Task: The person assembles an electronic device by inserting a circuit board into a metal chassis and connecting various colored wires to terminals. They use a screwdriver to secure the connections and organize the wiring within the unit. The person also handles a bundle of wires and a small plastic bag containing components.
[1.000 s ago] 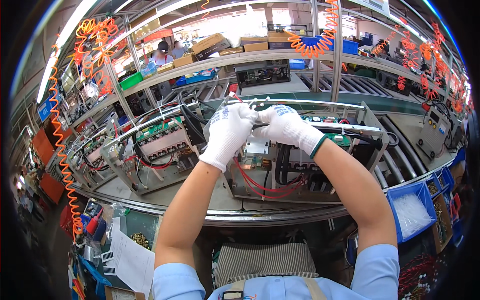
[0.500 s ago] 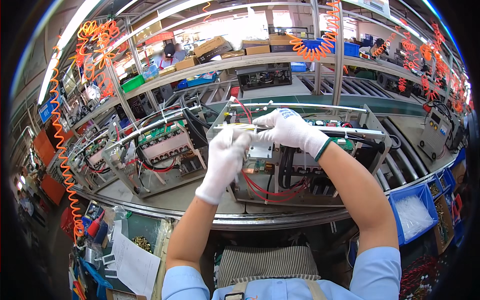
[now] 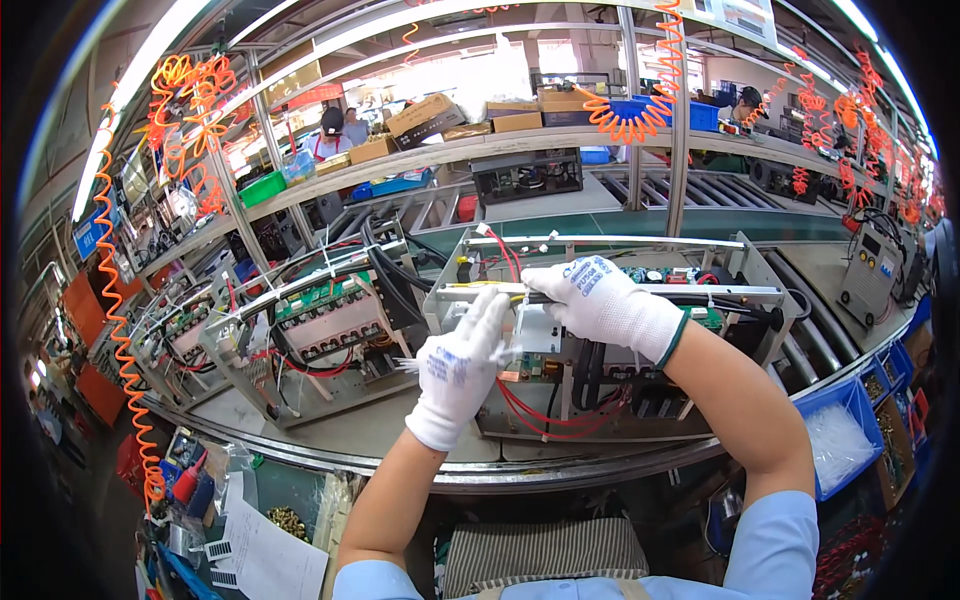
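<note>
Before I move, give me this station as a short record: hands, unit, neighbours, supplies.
Left hand: white glove, thin white strips jutting from it, fingertips by the front rail
Right hand: white glove, fingertips at the same rail; exact grip unclear
Unit: open frame, boards and cables exposed, in front of the person
Left neighbour: similar open unit
Right neighbour: cased grey machine
Supplies: blue bin of white strips at right, paper at lower left

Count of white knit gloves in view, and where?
2: one on the left hand, one on the right hand, both at the silver open-frame metal chassis. Others may be hidden or too small.
</note>
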Demonstrator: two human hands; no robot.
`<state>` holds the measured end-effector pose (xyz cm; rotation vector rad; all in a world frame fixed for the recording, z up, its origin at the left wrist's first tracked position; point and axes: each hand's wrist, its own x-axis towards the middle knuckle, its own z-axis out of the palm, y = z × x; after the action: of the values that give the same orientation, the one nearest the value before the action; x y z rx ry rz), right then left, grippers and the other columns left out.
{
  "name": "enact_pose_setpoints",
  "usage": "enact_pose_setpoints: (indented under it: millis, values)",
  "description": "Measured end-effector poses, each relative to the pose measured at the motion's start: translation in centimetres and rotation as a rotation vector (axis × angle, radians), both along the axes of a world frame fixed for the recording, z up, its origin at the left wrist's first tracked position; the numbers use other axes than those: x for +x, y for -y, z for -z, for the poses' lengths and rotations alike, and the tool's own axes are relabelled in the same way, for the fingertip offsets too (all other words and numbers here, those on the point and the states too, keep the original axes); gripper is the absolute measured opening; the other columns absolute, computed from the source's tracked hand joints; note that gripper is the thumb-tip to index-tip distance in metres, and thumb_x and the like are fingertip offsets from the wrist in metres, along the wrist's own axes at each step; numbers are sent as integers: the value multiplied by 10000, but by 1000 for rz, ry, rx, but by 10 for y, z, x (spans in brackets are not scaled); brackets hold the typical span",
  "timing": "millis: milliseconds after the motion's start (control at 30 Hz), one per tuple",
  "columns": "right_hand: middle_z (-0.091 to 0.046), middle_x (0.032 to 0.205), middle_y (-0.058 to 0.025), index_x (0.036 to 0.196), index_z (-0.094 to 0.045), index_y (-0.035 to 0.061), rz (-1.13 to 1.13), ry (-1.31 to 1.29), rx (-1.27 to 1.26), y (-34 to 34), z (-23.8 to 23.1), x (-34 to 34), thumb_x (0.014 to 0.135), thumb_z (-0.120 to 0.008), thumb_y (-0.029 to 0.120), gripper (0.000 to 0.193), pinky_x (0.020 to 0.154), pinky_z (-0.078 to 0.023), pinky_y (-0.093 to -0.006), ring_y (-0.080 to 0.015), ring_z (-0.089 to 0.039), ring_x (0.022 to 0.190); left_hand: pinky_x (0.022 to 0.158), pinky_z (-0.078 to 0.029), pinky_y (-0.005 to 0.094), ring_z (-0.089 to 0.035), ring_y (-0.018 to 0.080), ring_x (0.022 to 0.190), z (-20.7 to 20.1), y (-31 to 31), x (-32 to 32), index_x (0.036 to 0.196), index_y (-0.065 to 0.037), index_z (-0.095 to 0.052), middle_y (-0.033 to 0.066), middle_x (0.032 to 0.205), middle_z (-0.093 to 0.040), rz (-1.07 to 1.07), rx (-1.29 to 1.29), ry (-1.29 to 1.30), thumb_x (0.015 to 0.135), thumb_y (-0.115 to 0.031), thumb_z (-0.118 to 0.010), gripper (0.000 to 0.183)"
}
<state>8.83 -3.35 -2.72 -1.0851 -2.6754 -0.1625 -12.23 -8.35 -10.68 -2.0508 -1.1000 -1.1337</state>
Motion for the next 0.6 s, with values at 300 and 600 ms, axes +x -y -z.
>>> enact_pose_setpoints:
  millis: [300,600]
  values:
    - [-649,1039,-135,1371,-447,-13,147,79,424,27,21,-12,900,-602,276,574,771,-504,-391,-278,-657,897,623,-577,351,-707,262,708,10,-15,0,1310,-136,-605,96,1286,-646,-2,151,38,715,-75,-702,605]
    - [-656,1078,-109,1228,-597,101,-308,-407,196,143,51,28,763,-723,224,497,828,-492,-415,-273,-644,952,775,-546,393,-663,347,908,55,90,22,1163,-55,-609,170,1015,-651,282,-453,199,827,-46,-635,337]
